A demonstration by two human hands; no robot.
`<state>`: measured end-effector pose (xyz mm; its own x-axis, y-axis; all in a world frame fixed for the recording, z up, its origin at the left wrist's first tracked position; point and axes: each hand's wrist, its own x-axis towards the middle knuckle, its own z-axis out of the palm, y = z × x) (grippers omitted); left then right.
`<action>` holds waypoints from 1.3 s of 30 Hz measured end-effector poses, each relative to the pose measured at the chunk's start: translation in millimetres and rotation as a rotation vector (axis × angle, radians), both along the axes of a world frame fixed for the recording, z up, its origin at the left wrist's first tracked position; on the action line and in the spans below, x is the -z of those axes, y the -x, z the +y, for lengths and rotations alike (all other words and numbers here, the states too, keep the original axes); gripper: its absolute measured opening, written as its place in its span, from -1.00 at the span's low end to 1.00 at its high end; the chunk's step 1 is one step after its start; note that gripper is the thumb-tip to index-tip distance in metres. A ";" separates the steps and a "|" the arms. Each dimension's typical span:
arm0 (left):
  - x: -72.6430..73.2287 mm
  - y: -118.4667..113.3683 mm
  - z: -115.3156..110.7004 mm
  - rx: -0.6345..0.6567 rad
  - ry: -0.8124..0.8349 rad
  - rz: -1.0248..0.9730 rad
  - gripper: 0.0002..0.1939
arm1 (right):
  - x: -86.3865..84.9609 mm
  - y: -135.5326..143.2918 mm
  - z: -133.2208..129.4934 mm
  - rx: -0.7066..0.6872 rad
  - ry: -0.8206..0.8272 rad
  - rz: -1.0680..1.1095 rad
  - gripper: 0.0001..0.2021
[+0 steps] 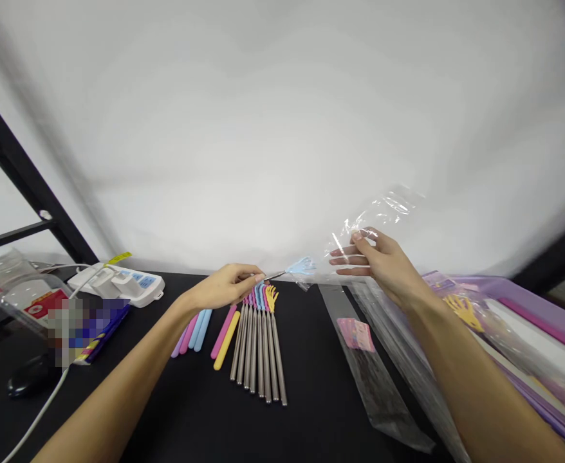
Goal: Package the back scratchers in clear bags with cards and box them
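Observation:
My left hand (pixel 231 284) is closed round the rod of a back scratcher whose light blue claw head (pixel 302 265) points right, at the mouth of a clear plastic bag (pixel 383 212). The bag is pinched between thumb and finger of my right hand (pixel 372 254), its other fingers stretched out. Below my left hand, several metal rods (pixel 260 354) with coloured claw heads lie side by side on the black table (pixel 311 418). Left of them are yellow (pixel 227 341), pink (pixel 223 331), blue and purple handle sleeves.
Clear bags (pixel 398 347) with a pink card (pixel 356 334) lie at the right, beside a purple tray (pixel 518 292) of packed scratchers. A white power strip (pixel 138 286), a plastic jar (pixel 31 299), a black mouse (pixel 29 376) and a cable stand at the left.

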<state>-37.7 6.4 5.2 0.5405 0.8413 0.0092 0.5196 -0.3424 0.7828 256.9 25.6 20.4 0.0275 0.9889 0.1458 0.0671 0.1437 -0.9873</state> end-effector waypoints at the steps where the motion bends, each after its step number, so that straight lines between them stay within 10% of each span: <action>1: 0.2 -0.2 0.2 0.004 0.006 -0.021 -0.56 | 1.2 -0.8 0.8 0.018 0.004 0.002 -0.75; 10: 4.8 8.6 4.3 0.098 0.175 0.000 -0.59 | 4.8 -6.2 5.2 0.134 -0.009 0.048 -0.75; 32: 15.6 -4.6 4.2 -0.055 -0.022 -0.089 -0.56 | 4.4 2.5 1.4 0.068 -0.032 -0.030 -0.84; 39: 21.3 -24.2 -2.3 -0.056 0.078 -0.300 -0.30 | 18.6 24.0 4.1 -0.040 0.002 0.112 -0.76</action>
<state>-13.5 4.1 -16.1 0.4763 0.8740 0.0959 0.2774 -0.2529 0.9269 232.9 29.7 1.8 0.0040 0.9899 0.1416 -0.0493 0.1416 -0.9887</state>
